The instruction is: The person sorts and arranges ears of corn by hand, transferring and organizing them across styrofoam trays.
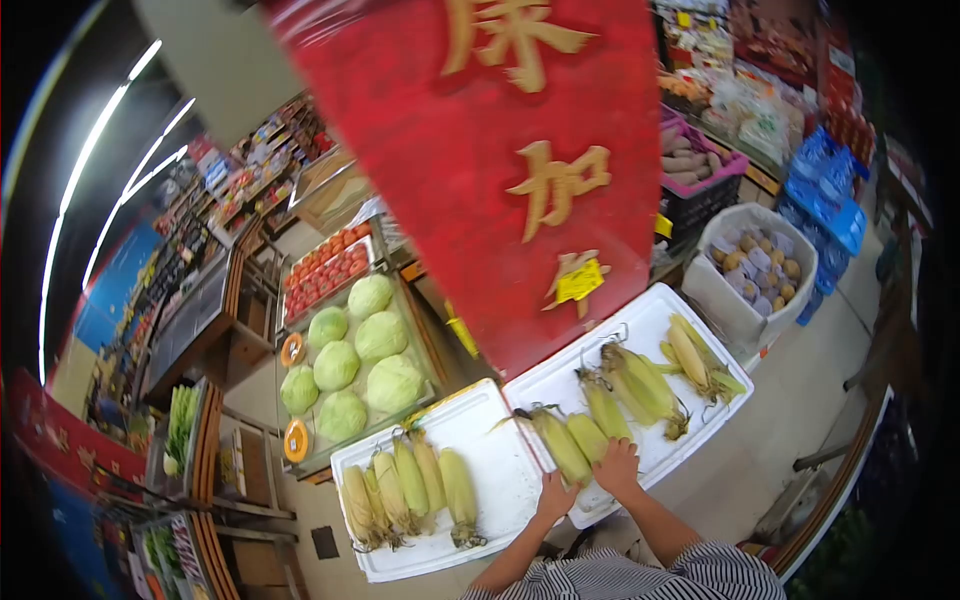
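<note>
Red banner (480,150): hangs in front, broad at the top, narrowing down to the inner corners of the two white trays; carries gold characters.
Cabbage stand (425,345): stands beyond the left white tray; bears green cabbages (380,336), with tomatoes (345,262) at its far end.
Right white tray (540,390): lies tilted across the view, near edge toward the body; holds husked ears in a loose row.
Left white tray (500,440): sits beside the right one; holds ears of corn (411,477) grouped from its left edge to the middle.
White sack (708,297): stands past the far right edge of the right tray, filled with round produce.
Peeled corn (687,352): lies near the right corner of the right tray, yellow kernels showing.
Two green ears (573,442): lie side by side near the left end of the right tray, under the fingertips.
Left hand (557,497): touches the near end of the left ear; grip unclear.
Right hand (616,468): rests on the near end of the right ear, just apart from the left hand; cannot tell if closed around it.
Yellow price tag (579,281): sticks to the lower banner.
</note>
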`<state>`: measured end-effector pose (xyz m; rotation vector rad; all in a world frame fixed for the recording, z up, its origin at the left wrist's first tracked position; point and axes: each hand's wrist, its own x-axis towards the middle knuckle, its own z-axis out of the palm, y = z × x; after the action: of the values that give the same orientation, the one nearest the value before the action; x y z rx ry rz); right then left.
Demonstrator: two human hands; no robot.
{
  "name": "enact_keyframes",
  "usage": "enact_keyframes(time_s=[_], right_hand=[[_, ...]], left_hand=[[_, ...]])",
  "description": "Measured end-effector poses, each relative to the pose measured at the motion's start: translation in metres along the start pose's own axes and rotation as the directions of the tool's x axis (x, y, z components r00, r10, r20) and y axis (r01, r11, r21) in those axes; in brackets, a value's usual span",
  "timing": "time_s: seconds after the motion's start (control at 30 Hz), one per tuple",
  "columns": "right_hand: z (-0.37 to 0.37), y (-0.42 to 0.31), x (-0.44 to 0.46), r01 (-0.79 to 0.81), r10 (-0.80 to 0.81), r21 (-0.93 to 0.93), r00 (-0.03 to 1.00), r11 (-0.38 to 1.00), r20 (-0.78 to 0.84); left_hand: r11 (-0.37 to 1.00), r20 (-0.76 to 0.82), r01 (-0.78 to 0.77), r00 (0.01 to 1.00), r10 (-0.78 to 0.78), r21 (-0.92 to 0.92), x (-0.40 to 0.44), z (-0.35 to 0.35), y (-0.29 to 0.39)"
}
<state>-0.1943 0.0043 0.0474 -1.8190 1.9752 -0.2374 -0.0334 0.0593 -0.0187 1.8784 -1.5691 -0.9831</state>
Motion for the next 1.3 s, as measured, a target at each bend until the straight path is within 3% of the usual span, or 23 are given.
enact_keyframes(time_s=[0.1, 0.13, 0.27, 0.33, 0.4, 0.47, 0.57, 0.67, 0.8, 0.87, 0.97, 1.13, 1.23, 1.3], right_hand=[[0.006, -0.049, -0.016, 0.281, -0.259, 0.065, 0.938, 0.958, -0.231], [0.017, -0.069, -0.017, 0.348, -0.326, 0.071, 0.920, 0.935, -0.218], [0.075, -0.155, -0.022, 0.529, -0.534, 0.133, 0.846, 0.838, 0.000], [0.092, -0.208, -0.031, 0.522, -0.541, 0.148, 0.825, 0.840, 0.166], [0.118, -0.242, -0.038, 0.542, -0.569, 0.174, 0.776, 0.822, 0.271], [0.160, -0.264, -0.036, 0.589, -0.624, 0.211, 0.715, 0.780, 0.314], [0.150, -0.309, -0.060, 0.495, -0.428, -0.061, 0.800, 0.866, 0.420], [0.147, -0.320, -0.060, 0.437, -0.368, -0.060, 0.818, 0.897, 0.443], [0.128, -0.327, -0.057, 0.418, -0.321, -0.098, 0.809, 0.903, 0.492], [0.138, -0.318, -0.050, 0.425, -0.331, -0.094, 0.809, 0.901, 0.486], [0.167, -0.292, -0.038, 0.468, -0.449, 0.002, 0.846, 0.884, 0.289], [0.178, -0.266, -0.019, 0.253, -0.329, 0.264, 0.894, 0.931, 0.305], [0.158, -0.250, -0.019, 0.071, -0.255, 0.440, 0.890, 0.895, 0.377], [0.130, -0.234, -0.027, -0.055, -0.249, 0.583, 0.868, 0.811, 0.429]], left_hand=[[0.978, -0.004, -0.088, 0.996, 0.089, -0.190, -0.039, -0.052, -0.009], [0.977, 0.006, -0.088, 0.996, 0.091, -0.196, -0.053, -0.068, -0.024], [0.962, 0.059, 0.058, 0.997, -0.044, -0.265, -0.100, -0.144, -0.086], [0.893, 0.044, 0.123, 0.992, -0.115, -0.433, -0.121, -0.183, -0.119], [0.922, -0.092, 0.120, 0.982, -0.164, -0.368, -0.143, -0.224, -0.145], [0.887, -0.229, 0.160, 0.932, -0.280, -0.433, -0.169, -0.265, -0.156], [0.844, -0.405, 0.176, 0.816, -0.413, -0.507, -0.206, -0.305, -0.181], [0.785, -0.502, 0.194, 0.673, -0.543, -0.588, -0.235, -0.307, -0.226], [0.683, -0.465, 0.219, 0.587, -0.663, -0.697, -0.252, -0.304, -0.236], [0.733, -0.478, 0.206, 0.640, -0.602, -0.648, -0.244, -0.294, -0.243], [0.836, -0.511, 0.170, 0.722, -0.466, -0.522, -0.217, -0.297, -0.222], [0.995, -0.558, 0.079, 0.824, -0.095, -0.053, -0.146, -0.301, -0.190], [0.997, -0.573, 0.061, 0.819, -0.028, 0.038, -0.105, -0.291, -0.167], [0.961, -0.513, 0.215, 0.852, -0.099, 0.171, -0.094, -0.289, -0.147]])
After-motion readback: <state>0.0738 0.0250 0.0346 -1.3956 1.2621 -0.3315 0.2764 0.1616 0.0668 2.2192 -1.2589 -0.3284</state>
